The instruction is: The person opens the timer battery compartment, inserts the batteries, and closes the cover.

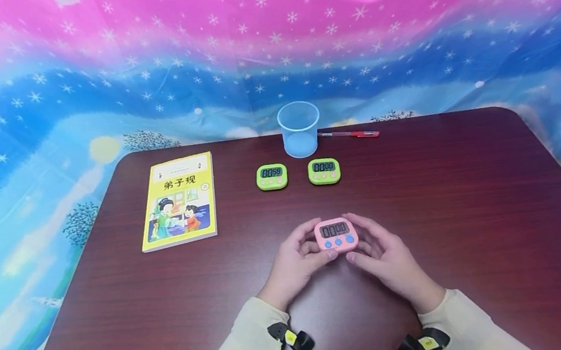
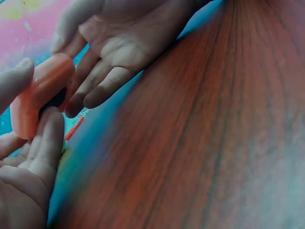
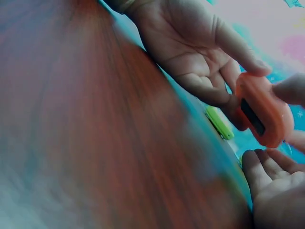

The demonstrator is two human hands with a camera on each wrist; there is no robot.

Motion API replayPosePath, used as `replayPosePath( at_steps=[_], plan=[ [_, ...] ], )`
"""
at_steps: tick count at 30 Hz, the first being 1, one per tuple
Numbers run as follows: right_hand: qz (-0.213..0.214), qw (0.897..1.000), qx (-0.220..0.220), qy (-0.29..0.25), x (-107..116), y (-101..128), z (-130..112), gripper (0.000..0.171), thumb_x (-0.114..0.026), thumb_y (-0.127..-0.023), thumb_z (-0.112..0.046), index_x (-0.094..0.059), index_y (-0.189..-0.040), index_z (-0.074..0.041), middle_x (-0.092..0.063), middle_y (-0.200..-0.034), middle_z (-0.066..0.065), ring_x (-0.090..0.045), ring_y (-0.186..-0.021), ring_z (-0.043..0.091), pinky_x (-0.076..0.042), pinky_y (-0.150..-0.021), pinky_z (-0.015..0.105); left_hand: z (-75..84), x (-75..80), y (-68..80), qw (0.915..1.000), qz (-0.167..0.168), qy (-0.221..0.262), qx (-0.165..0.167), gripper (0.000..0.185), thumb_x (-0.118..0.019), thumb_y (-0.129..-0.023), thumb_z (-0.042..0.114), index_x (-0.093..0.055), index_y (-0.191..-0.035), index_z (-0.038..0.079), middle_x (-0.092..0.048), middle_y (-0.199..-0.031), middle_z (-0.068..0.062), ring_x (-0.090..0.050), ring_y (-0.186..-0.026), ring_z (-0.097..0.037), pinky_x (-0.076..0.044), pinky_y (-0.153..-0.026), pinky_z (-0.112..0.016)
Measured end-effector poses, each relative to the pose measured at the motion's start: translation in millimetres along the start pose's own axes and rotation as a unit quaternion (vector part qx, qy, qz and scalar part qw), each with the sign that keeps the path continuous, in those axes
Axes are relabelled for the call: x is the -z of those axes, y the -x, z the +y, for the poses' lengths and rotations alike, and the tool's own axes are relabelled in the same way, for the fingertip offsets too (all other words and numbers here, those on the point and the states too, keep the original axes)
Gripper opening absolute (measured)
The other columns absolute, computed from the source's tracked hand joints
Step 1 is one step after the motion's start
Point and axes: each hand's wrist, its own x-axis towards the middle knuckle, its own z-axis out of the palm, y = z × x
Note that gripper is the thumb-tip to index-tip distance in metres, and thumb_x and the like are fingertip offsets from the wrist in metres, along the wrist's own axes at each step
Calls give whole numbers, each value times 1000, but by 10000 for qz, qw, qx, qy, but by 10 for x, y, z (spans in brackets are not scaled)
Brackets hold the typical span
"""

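Note:
Both hands hold a pink digital timer [image 1: 336,235] in front of the body, over the table. Its grey display reads zeros, with a row of blue buttons below. My left hand [image 1: 293,263] grips the timer's left end, thumb at the lower corner and fingers behind. On the right end, my right hand [image 1: 390,255] pinches it between thumb and index finger. The left wrist view shows the pink timer [image 2: 43,93] tipped between the hands. In the right wrist view the timer [image 3: 263,110] has its dark back recess showing.
Beyond the hands lie two green timers, the left one [image 1: 272,177] and the right one [image 1: 324,171]. Behind them stands a translucent blue cup [image 1: 300,132], beside a red pen [image 1: 354,133]. A yellow book [image 1: 179,201] lies on the table's left side. A patterned cloth [image 1: 265,44] hangs behind.

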Motion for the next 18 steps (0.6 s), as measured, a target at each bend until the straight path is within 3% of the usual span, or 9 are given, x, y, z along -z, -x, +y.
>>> replayPosePath(
  at_steps=[6, 18],
  plan=[
    [175, 9984, -409, 346, 11, -18, 1, 67, -74, -86, 6, -43, -146, 6, -53, -141, 25, -63, -115, 7, -55, -93, 25, -13, 17, -10, 9997, 7, 217, -130, 73, -77, -84, -4, -42, -147, 1, -61, -133, -16, -67, -96, -19, -58, -83, -23],
    [467, 9955, -126, 820, 39, -8, 39, 61, -78, -84, 3, -54, -140, -1, -66, -124, 19, -69, -99, 16, -58, -84, 24, -42, -53, 13, 9985, 498, 41, -223, 62, -81, -82, 1, -51, -136, 4, -61, -121, -13, -69, -95, -23, -60, -83, -29]
  ],
)
